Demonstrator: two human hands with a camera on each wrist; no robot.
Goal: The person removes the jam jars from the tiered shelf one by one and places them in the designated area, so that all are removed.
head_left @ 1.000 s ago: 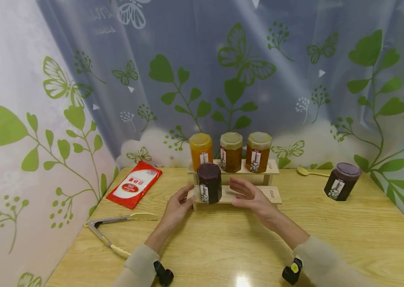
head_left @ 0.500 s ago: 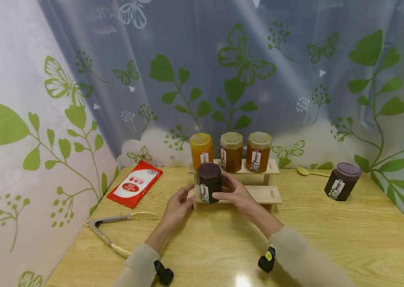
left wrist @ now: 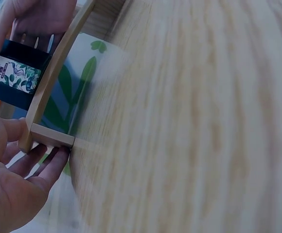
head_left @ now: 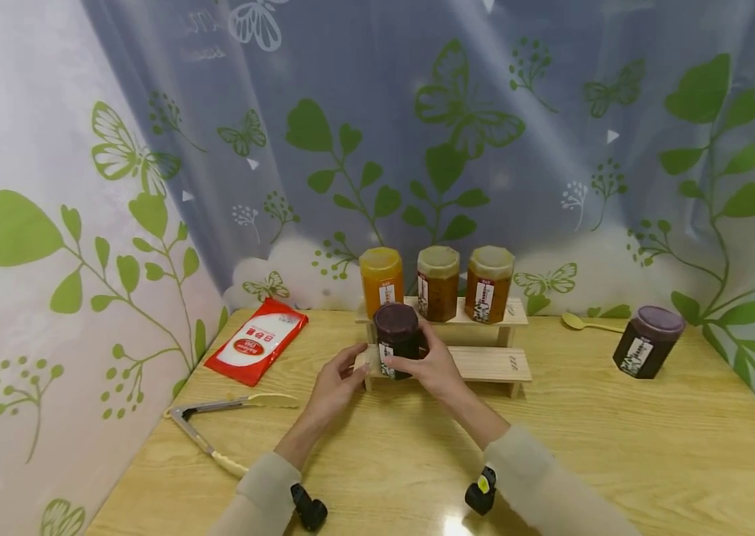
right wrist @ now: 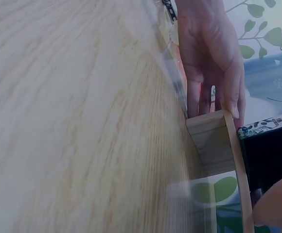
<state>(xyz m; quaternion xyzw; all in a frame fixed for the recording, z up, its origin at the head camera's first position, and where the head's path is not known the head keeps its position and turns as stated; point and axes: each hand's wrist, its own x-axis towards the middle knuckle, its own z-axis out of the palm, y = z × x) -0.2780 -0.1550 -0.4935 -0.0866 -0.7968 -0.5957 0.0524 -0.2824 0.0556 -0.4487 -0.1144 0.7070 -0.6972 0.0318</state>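
Right grip (head_left: pixel 436 366) of the person standing there: thumb across the label, fingers curled round the far side, holding one dark purple faceted jar (head_left: pixel 396 324). Jar upright on the lower tier, towards the person's left end, of one pale wooden two-level stand (head_left: pixel 493 363). Left grip (head_left: pixel 337 380): thumb and fingers pinching the left end of that lower tier, just beside the jar.

Upper tier, left to right: one orange faceted jar with yellow lid (head_left: pixel 377 279); two amber-brown faceted jars with pale lids (head_left: pixel 440 298).

Wood-grain tabletop (head_left: pixel 377 461), left: one flat red-and-white packet (head_left: pixel 257 342); one pair of silver-and-cream tongs (head_left: pixel 196 432), arms spread. Right, well apart from the stand: one second dark purple jar (head_left: pixel 648 341); one yellow spoon (head_left: pixel 575 322), lying near it.
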